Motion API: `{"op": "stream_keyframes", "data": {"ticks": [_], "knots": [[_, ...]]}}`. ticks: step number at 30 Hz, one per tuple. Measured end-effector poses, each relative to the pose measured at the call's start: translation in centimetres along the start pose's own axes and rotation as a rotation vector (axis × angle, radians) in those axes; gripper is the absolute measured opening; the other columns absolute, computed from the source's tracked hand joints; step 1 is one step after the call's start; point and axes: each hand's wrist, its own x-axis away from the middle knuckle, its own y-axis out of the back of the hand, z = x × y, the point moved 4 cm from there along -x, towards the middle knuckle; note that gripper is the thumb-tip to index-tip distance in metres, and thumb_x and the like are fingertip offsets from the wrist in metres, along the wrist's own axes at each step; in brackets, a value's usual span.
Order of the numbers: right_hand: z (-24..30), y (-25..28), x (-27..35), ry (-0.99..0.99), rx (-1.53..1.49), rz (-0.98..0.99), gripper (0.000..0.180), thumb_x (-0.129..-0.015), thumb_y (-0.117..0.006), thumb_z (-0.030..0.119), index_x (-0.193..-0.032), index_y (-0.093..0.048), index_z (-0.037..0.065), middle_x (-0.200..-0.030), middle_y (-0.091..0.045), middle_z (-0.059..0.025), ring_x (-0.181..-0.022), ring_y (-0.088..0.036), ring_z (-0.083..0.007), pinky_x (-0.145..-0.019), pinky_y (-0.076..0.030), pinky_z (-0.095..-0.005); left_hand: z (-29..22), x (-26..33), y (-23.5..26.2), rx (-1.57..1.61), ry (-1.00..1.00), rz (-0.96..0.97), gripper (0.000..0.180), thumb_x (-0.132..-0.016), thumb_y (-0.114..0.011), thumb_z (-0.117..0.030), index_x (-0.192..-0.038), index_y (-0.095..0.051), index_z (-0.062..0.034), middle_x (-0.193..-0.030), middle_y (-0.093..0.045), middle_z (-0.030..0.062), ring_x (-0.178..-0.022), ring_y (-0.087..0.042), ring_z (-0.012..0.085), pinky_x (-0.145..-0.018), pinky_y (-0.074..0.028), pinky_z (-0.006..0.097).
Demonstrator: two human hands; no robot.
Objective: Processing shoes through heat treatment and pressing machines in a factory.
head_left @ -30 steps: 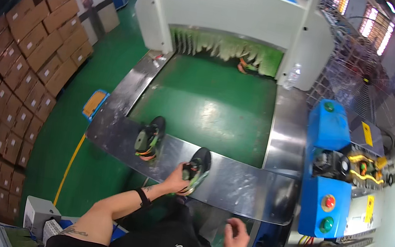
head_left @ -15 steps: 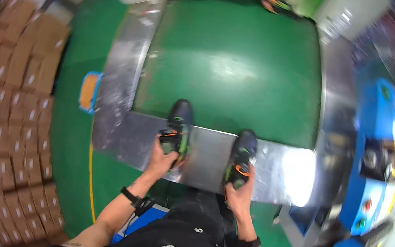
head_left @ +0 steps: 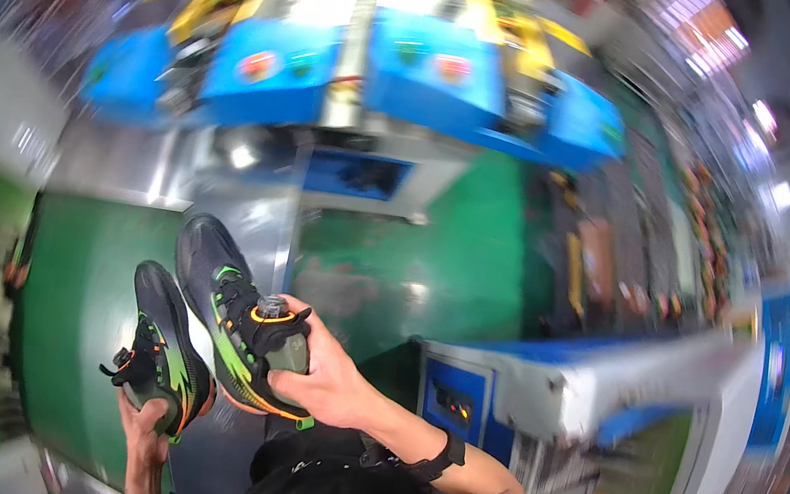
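A pair of black sneakers with green and orange trim is in my hands, toes pointing away and up to the left. My left hand (head_left: pixel 146 422) grips one sneaker (head_left: pixel 163 331) around its heel. The other sneaker (head_left: pixel 220 288), nearer the middle, is held at the heel by my right hand (head_left: pixel 328 379), with the thumb over its collar. That shoe has a small grey, round piece at the tongue and an orange loop beneath it. The two shoes are side by side and overlap slightly in view. Both are raised in front of a metal surface (head_left: pixel 245 201).
Blue machine housings (head_left: pixel 269 68) with red and green buttons and yellow parts stand ahead, blurred. A white and blue machine (head_left: pixel 551 395) with small lit lamps is close on my right. Blurred racks (head_left: pixel 636 220) line the far right above green floor (head_left: pixel 477 238).
My view has swung right, from the metal-edged frame and carton stacks towards the blue machines. Both sneakers stay in my hands, now brought closer together and lifted nearer.
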Motion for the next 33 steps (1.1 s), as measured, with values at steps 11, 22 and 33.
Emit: {"op": "stream_keyframes", "data": {"ticks": [11,22,33], "knots": [[0.0,3.9,46.7,0.397,-0.166,-1.34,0.081,-0.067,-0.076,0.011,-0.137,-0.037,-0.001,-0.128,-0.052,-0.0125,-0.12,-0.05,-0.0226,-0.107,-0.037,-0.0372,2.2,17.1,-28.8,-0.212,0.664,1.244,0.076,-0.064,-0.06,0.005,-0.137,-0.038,0.0009,-0.126,-0.055,0.017,-0.115,-0.055,0.0319,-0.101,-0.044,0.043],[-10.9,3.5,59.5,-0.135,0.239,-2.439,0.062,-0.078,-0.058,0.004,-0.136,-0.039,-0.005,-0.129,-0.05,-0.0179,-0.121,-0.05,-0.0271,-0.105,-0.036,-0.0333,13.4,38.0,-49.8,-0.947,-0.411,1.99,0.073,-0.073,-0.062,-0.013,-0.137,-0.035,0.0101,-0.125,-0.053,0.0315,-0.118,-0.054,0.037,-0.101,-0.042,0.035],[2.4,5.2,32.7,0.386,0.907,-1.322,0.015,-0.087,-0.054,-0.002,-0.097,-0.066,-0.001,-0.095,-0.067,-0.0165,-0.09,-0.066,-0.0309,-0.081,-0.052,-0.0368,8.7,19.0,-35.0,-0.515,-0.645,1.724,0.054,-0.088,-0.059,-0.004,-0.139,-0.041,-0.0031,-0.119,-0.062,0.0151,-0.113,-0.059,0.0308,-0.097,-0.047,0.04]]}}
